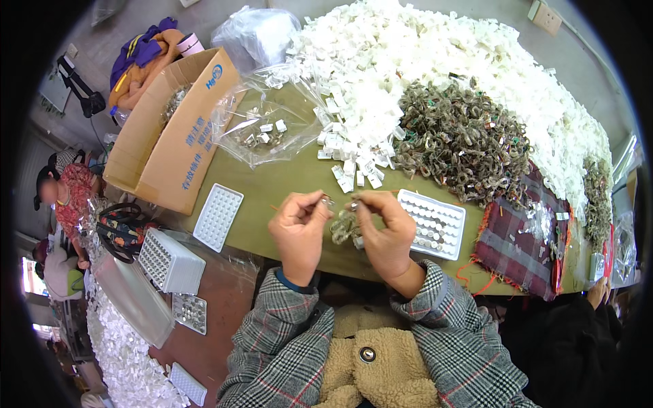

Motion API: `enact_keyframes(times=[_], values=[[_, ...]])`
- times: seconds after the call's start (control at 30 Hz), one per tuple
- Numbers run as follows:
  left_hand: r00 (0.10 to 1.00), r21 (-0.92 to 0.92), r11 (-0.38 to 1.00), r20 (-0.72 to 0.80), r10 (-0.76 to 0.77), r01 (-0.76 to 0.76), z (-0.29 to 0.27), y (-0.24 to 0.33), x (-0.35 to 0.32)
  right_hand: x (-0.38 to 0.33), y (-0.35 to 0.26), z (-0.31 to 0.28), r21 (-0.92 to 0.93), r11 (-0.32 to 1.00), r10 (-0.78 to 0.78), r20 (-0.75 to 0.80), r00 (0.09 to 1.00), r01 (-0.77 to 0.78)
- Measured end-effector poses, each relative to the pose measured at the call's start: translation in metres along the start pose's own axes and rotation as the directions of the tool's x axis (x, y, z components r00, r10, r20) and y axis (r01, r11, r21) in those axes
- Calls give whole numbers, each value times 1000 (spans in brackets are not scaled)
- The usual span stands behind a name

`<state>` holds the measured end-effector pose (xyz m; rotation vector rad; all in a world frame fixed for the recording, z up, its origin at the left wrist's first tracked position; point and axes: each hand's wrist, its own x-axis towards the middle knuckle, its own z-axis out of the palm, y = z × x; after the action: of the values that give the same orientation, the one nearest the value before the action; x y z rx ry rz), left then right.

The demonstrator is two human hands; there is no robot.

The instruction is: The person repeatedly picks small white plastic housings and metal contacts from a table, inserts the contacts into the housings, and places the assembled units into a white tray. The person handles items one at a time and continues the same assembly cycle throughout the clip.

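Observation:
My left hand (299, 232) is closed, pinching a small shiny piece (328, 201) between thumb and forefinger. Close beside it, my right hand (389, 236) is also closed, its fingertips together on a coil of thin greyish wire (343, 227) that hangs below them. What exactly sits at the right fingertips is too small to make out. Just right of that hand lies a white tray (460, 238) holding rows of small round pieces. Beyond the hands rises a heap of similar dark wire coils (462, 139), against a large pile of small white pieces (381, 51).
An open cardboard box (197, 146) stands at the table's left, beside a clear plastic bag (231, 136) with small parts. A white tray with hollows (218, 216) lies near the left edge. A plaid cloth (507, 245) covers the right. Another person (73, 197) is at far left.

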<state>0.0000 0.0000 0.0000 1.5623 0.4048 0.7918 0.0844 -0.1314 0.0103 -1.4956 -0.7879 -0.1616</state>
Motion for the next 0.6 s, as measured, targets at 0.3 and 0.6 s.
enact_keyframes(times=[0.3,0.6], values=[[978,58,997,204,47,-60,6,38,0,4,-10,-3,38,994,97,82,992,-100],[979,-29,997,188,80,-76,4,42,-4,-3,-18,-3,232,935,225,192,955,-267]])
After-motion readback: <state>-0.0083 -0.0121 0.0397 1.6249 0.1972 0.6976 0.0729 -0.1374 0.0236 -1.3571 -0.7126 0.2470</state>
